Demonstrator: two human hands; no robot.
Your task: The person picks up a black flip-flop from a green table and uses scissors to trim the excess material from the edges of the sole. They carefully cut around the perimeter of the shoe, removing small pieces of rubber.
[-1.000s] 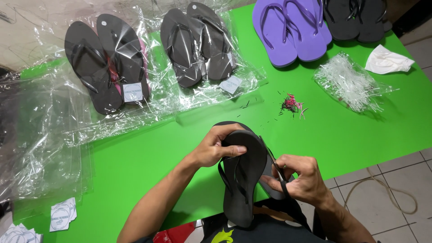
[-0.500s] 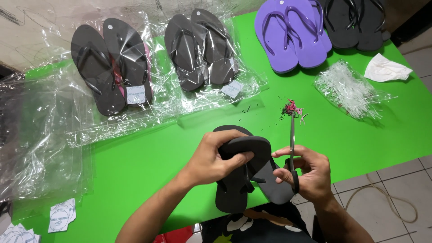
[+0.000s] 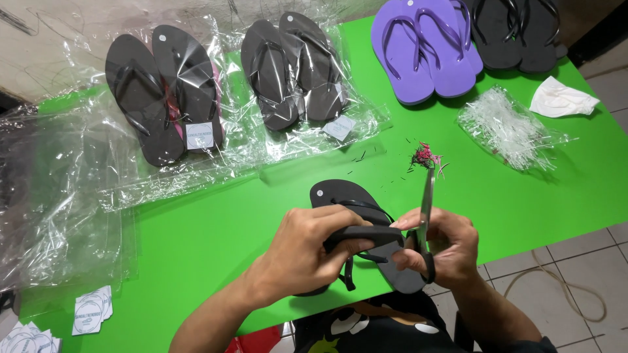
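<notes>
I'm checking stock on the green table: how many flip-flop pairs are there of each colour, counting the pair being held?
Black pairs: 4 – two bagged, one at the far edge, one held by the left hand while the right hand holds scissors.
Purple pairs: 1.
Total: 5 pairs.

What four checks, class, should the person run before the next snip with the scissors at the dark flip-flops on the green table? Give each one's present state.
1. Left hand grips the dark flip-flops firmly: ok.
2. Right hand holds the scissors: ok.
3. Scissor tips point away from the body: ok.
4. Fingers out of the blades' path: cannot tell.
5. Green table beside the work bare: ok.
</notes>
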